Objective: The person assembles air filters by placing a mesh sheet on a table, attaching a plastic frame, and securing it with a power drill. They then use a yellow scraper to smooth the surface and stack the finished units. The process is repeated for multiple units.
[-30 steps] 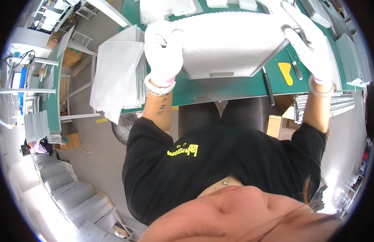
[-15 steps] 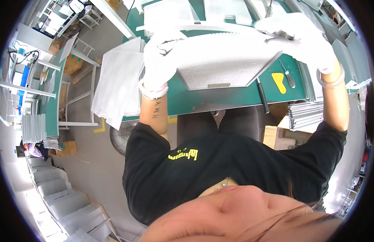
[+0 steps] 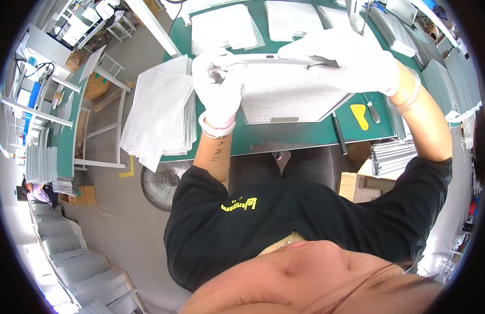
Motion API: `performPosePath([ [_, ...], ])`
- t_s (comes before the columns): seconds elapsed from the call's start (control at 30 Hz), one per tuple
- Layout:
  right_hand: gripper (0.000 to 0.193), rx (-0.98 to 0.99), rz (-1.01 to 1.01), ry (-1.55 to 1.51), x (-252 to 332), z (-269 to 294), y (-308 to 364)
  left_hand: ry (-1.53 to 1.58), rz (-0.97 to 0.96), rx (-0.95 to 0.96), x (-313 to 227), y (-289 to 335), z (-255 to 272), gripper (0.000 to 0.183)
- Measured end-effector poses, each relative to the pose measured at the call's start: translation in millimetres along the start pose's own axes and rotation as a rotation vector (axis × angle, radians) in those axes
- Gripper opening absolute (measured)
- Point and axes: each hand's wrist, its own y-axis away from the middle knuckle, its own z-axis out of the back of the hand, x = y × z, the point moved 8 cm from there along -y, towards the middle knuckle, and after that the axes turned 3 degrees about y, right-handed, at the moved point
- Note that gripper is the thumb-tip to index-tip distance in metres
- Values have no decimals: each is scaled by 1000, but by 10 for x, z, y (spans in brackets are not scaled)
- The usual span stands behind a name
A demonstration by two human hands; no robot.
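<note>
A framed silver mesh panel (image 3: pixel 292 97) is held tilted over the green tabletop, its near edge toward me. Along its far edge runs a pale metal frame strip (image 3: pixel 257 58). My left hand (image 3: pixel 219 83), in a white glove, is closed around the panel's far left corner. With its gloved fingers pressed along the strip, my right hand (image 3: pixel 352 60) grips the far right part of the panel. The right fingertips are partly hidden. Close by the panel's right side lie a black-handled tool (image 3: pixel 339 133), a flat yellow plastic piece (image 3: pixel 359 116) and a screwdriver (image 3: pixel 373 111).
Loose mesh sheets (image 3: pixel 156 107) overhang the left edge of the green table (image 3: pixel 226 141). Further stacks (image 3: pixel 221 27) lie at its far side and on the right (image 3: pixel 391 34). A floor fan (image 3: pixel 166 183) stands below left. Bundled sheets (image 3: pixel 391 158) sit beneath the table's right.
My right hand has slid left along the frame strip, toward its middle. The left hand and the panel have come slightly nearer to me, uncovering more of the far stacks.
</note>
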Motion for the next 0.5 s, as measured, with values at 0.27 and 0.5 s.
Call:
performPosePath([
  [0.27,44,-5,-66,111,117,-35,-207,-114,4,-168,57,52,69,56],
  [0.5,45,48,9,231,322,0,-325,33,94,-311,100,111,-62,43],
])
